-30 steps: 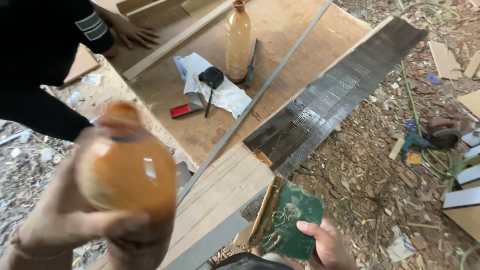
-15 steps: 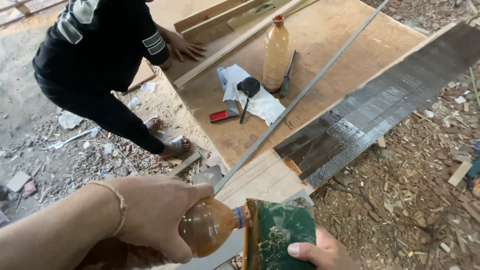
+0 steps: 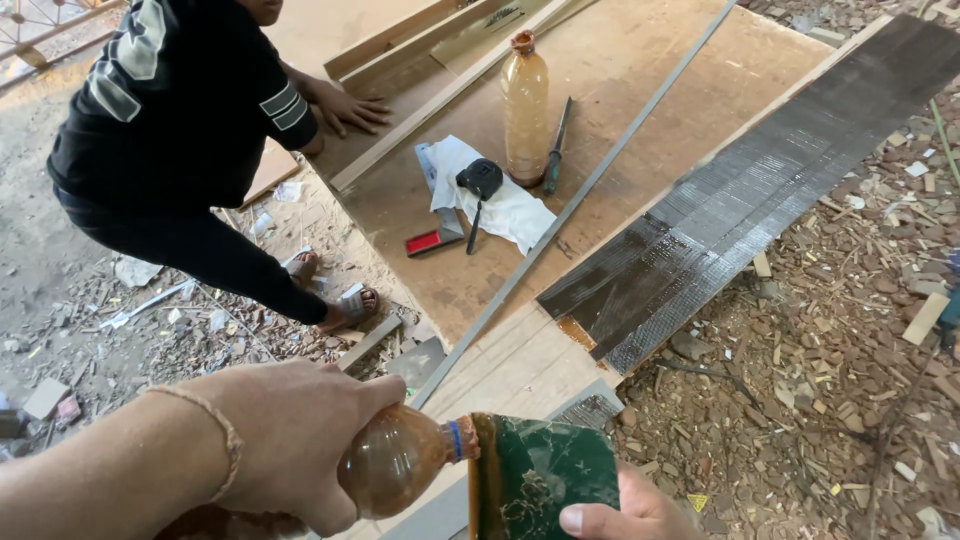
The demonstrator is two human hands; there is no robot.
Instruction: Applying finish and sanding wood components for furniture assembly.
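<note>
My left hand (image 3: 285,445) grips a plastic bottle of brown liquid (image 3: 395,460), tipped sideways so its neck with a blue ring meets a green pad (image 3: 545,485). My right hand (image 3: 625,510) holds that green pad from below at the bottom edge of the view. Just beyond them lie light wooden planks (image 3: 510,365) and a dark board with a glossy coat (image 3: 740,210).
A second brown bottle (image 3: 525,95) stands upright on a plywood sheet (image 3: 640,70) beside a white cloth (image 3: 500,205), a black tape measure (image 3: 482,180), a red tool (image 3: 425,242) and a long metal bar (image 3: 590,190). Another person (image 3: 190,130) crouches at the left. Wood chips (image 3: 830,380) cover the ground.
The bottle came down from in front of the camera and now lies tipped with its neck against the green pad. The view has shifted, so the crouching person shows more fully.
</note>
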